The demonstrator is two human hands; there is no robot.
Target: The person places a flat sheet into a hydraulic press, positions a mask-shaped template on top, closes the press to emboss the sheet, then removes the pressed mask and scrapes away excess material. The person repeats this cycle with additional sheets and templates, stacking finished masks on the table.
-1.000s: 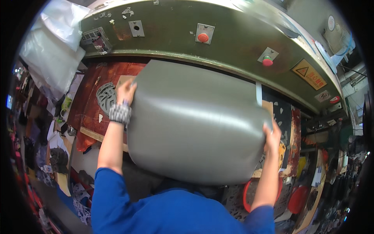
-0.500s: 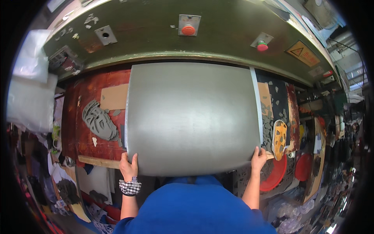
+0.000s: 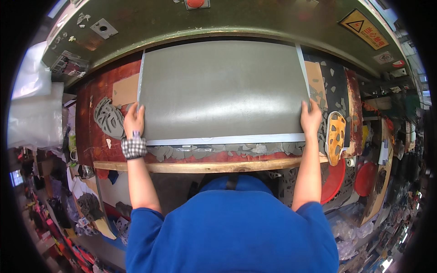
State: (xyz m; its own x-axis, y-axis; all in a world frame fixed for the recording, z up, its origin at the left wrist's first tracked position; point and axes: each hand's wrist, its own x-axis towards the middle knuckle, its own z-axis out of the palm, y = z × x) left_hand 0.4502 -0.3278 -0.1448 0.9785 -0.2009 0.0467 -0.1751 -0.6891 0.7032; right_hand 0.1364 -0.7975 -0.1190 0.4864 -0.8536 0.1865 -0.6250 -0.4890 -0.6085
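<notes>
A large grey sheet (image 3: 223,88) lies flat on the red-brown bed (image 3: 102,139) of a green press machine (image 3: 218,20). My left hand (image 3: 134,121), with a checked wristband, presses on the sheet's near left corner. My right hand (image 3: 311,119) presses on its near right edge. A pale strip (image 3: 225,139) shows along the sheet's near edge, with grey offcuts (image 3: 209,149) just in front of it.
A pile of cut grey scrap (image 3: 108,119) lies left of my left hand beside a brown card (image 3: 124,90). A yellow cutting die (image 3: 336,136) sits at the right. Red basins (image 3: 337,181) stand below the bed. Plastic bags (image 3: 34,104) hang at left.
The sheet, held up curved in both hands a second ago, has been laid flat on the bed and pushed in under the machine. Both hands moved to its near corners.
</notes>
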